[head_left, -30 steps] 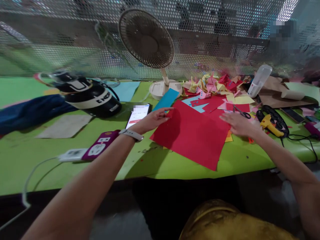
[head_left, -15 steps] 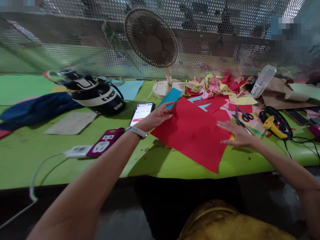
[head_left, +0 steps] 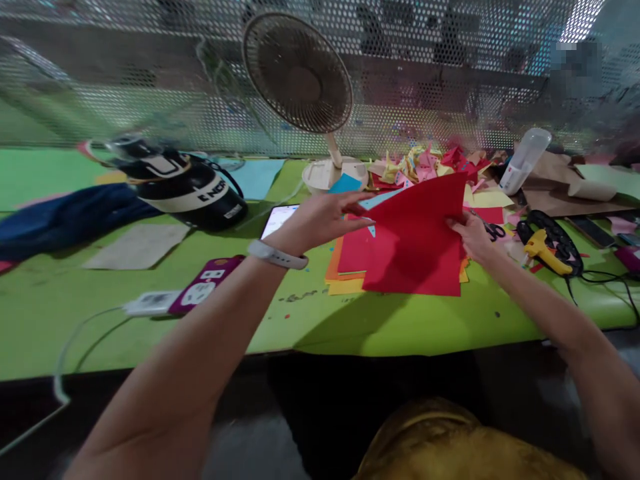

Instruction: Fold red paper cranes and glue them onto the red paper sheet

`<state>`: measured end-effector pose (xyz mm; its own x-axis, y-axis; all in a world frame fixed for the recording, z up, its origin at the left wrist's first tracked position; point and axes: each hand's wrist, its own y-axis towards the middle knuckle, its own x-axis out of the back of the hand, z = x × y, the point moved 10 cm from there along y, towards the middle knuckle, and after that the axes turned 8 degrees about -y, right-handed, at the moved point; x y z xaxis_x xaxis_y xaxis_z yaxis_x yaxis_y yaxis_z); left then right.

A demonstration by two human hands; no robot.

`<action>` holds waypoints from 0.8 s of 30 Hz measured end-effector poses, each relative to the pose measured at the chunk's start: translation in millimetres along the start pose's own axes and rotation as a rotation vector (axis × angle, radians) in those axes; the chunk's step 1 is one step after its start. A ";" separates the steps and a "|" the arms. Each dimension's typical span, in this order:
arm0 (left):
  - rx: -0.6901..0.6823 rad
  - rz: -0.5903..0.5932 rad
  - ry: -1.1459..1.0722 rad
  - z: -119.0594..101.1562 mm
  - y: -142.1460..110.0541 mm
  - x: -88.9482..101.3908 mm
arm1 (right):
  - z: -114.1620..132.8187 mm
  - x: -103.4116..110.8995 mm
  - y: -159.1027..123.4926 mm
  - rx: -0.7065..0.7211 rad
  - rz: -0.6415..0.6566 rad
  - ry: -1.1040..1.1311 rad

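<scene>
My right hand (head_left: pixel 473 235) pinches the right edge of a sheet of red paper (head_left: pixel 414 243), which is raised and tilted at its far side. My left hand (head_left: pixel 327 219), with a pale band on the wrist, has its fingers stretched out and apart beside the sheet's left edge; whether the fingertips touch it I cannot tell. Under the sheet lies a stack of red, orange and yellow papers (head_left: pixel 345 287), partly covered. A blue piece of paper (head_left: pixel 345 183) shows beyond my left fingers.
A fan (head_left: pixel 335 175) stands at the back beside a heap of paper scraps (head_left: pixel 425 163). To the right are scissors (head_left: pixel 495 231), a yellow glue gun (head_left: pixel 545 252) and a clear bottle (head_left: pixel 525 162). Leftward lie a phone (head_left: pixel 276 219), a purple power strip (head_left: pixel 207 283) and a black flask (head_left: pixel 195 197).
The red sheet has swung round and lifted at its far side, uncovering the papers beneath. My right hand has closed on its right edge; my left hand has come off its upper left corner.
</scene>
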<state>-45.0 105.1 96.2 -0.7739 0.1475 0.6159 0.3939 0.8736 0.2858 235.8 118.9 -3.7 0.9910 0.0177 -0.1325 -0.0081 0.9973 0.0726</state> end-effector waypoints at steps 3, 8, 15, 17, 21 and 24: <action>0.014 -0.060 -0.102 14.7 -5.9 8.6 | 5.8 3.1 -10.2 0.006 0.012 0.060; 0.110 -0.049 -0.506 47.6 -9.6 -10.1 | 23.3 -1.5 -8.8 0.075 -0.002 0.066; 0.367 -0.035 -0.869 73.3 -24.3 -56.0 | 30.0 -19.1 -12.7 0.111 0.051 -0.006; 0.370 -0.111 -0.968 75.3 -28.4 -60.3 | 28.3 -24.1 -15.8 0.083 0.109 -0.057; 0.454 -0.150 -1.018 88.0 -35.1 -68.2 | 22.3 -20.5 -18.4 0.014 0.141 -0.078; 0.509 -0.205 -1.001 100.8 -37.2 -64.3 | 17.6 -16.1 -18.5 -0.026 0.133 -0.068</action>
<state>-59.9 109.9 -28.0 -0.9382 0.0851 -0.3356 0.1450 0.9768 -0.1578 222.4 99.0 14.5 0.9877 0.1461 -0.0561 -0.1428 0.9880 0.0595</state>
